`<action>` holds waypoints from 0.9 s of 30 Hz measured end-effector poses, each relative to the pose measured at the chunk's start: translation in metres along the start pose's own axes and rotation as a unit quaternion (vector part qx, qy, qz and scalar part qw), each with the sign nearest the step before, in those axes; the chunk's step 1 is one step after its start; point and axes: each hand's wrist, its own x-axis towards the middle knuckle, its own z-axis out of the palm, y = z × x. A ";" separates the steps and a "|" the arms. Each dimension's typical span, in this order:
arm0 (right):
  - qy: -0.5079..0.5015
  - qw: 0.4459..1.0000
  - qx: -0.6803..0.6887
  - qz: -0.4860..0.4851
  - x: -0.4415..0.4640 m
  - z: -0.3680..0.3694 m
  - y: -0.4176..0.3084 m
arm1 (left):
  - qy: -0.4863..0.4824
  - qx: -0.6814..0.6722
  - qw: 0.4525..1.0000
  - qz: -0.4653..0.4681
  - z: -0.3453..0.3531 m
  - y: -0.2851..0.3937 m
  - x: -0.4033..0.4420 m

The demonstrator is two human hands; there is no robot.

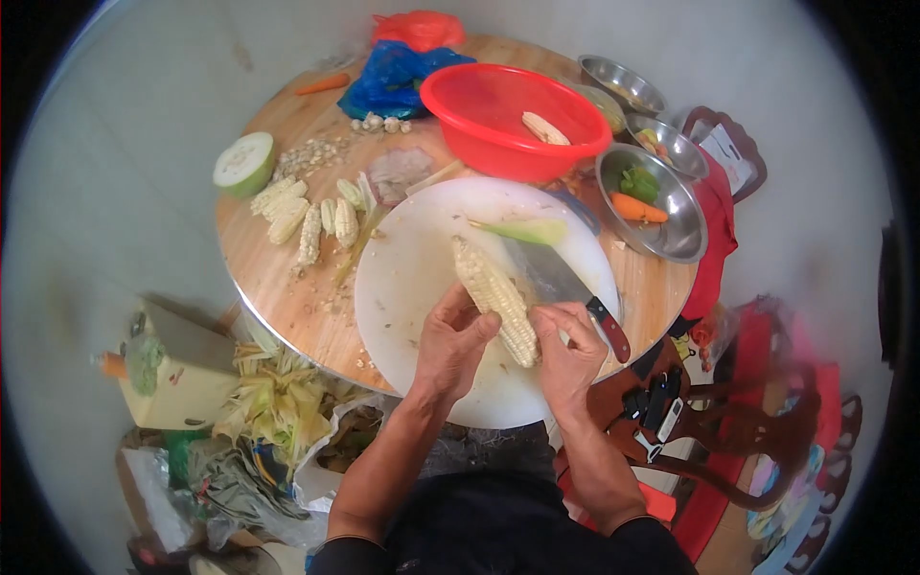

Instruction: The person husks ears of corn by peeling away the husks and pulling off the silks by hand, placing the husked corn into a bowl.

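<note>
A husked, pale ear of corn lies slantwise in my left hand, whose fingers and thumb close on its left side. At the lower right of the ear, my right hand is pinched up against the kernels; whatever lies between its fingertips is too small to make out. Beneath both hands is a round white cutting board. On it, right of the ear, rests a cleaver with a dark red-brown handle, and a green husk leaf lies by its blade.
Several corn ears lie on the wooden table, near a cut green gourd. Behind the board stands a red basin with an ear inside. Steel bowls line the right. Stripped husks fill the floor area at left.
</note>
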 end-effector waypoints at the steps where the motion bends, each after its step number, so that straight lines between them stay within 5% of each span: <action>1: -0.002 1.000 0.001 -0.001 0.002 -0.003 0.007 | 0.001 -0.031 0.999 -0.007 -0.002 0.000 -0.001; 3: 0.022 0.995 0.024 0.092 0.009 -0.004 0.022 | 0.001 -0.063 0.998 -0.012 -0.003 0.001 -0.002; 7: 0.010 0.994 0.056 0.091 0.011 0.004 0.007 | 0.002 -0.128 0.991 -0.040 -0.001 0.003 -0.003; 12: -0.092 0.961 -0.219 -0.140 0.016 0.012 -0.027 | 0.014 -0.116 0.993 -0.034 0.000 -0.009 -0.006; 15: -0.080 0.945 -0.242 -0.203 0.022 0.014 -0.003 | 0.030 -0.145 0.987 -0.055 0.003 -0.005 -0.008; 22: -0.083 0.977 -0.191 -0.051 0.045 0.005 -0.011 | -0.006 -0.145 0.985 -0.089 -0.007 -0.005 -0.008; 24: -0.141 0.960 -0.229 -0.085 0.050 0.010 -0.028 | -0.020 -0.141 0.986 -0.088 -0.001 -0.006 -0.006; 27: -0.090 0.946 -0.249 -0.185 0.054 0.020 -0.022 | 0.050 -0.116 0.987 -0.097 0.013 0.002 -0.007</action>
